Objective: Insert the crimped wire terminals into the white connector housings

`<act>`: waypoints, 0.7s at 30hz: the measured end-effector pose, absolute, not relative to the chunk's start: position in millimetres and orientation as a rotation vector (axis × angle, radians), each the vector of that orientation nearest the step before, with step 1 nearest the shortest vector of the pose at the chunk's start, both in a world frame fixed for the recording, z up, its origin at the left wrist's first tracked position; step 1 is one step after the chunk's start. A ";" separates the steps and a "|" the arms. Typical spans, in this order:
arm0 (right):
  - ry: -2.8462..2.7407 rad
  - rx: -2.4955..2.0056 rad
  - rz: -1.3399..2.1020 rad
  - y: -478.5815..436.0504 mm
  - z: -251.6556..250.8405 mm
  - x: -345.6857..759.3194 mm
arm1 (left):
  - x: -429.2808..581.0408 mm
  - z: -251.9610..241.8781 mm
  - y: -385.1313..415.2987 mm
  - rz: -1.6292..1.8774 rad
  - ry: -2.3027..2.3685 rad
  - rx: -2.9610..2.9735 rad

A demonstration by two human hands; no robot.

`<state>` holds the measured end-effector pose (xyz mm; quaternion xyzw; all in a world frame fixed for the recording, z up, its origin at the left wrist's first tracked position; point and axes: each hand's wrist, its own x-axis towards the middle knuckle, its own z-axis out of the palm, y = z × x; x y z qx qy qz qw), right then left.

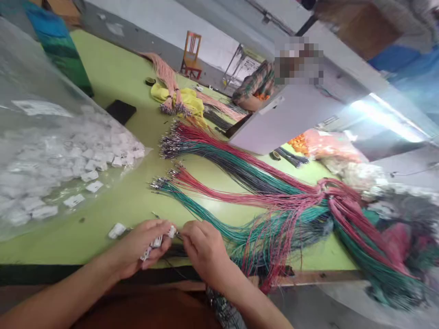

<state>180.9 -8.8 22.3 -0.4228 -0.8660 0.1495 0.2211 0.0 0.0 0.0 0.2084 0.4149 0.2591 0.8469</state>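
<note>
Head view: two hands meet over the near edge of a green table [144, 205], white connectors [157, 241] between them.
The left hand [137, 244] is curled around several connectors, one at its fingertips; the right hand [207, 249] has thumb and finger pinched together just beside that one, though what they grip is too small to tell. Red wires [219, 195] and green wires [202, 213] lie beyond; a clear bag [78, 123] of connectors sits left.

Left hand [151, 244]: curled, gripping
Right hand [206, 249]: back upward, pinching, just beside the left
Left forearm [80, 285]: bare, slanting inward
Right forearm [252, 297]: bare, slanting inward
</note>
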 end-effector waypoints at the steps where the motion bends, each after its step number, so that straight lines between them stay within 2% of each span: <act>1: -2.394 -1.168 0.429 -8.8 21.3 180.6 | 0.5 -1.2 -1.5 0.544 0.874 0.451; 14: -2.263 -1.249 0.728 16.5 20.3 190.3 | 4.6 -4.6 -4.0 0.630 0.873 0.413; 16: -2.229 -1.405 0.552 35.3 16.5 204.0 | 4.2 -4.1 -4.2 0.639 0.882 0.381; 19: -2.287 -1.686 0.116 61.5 7.4 224.9 | 3.4 -4.6 -4.6 0.633 0.883 0.363; 21: -2.340 -1.724 -0.003 69.7 4.2 234.6 | 3.0 -5.1 -4.7 0.632 0.877 0.362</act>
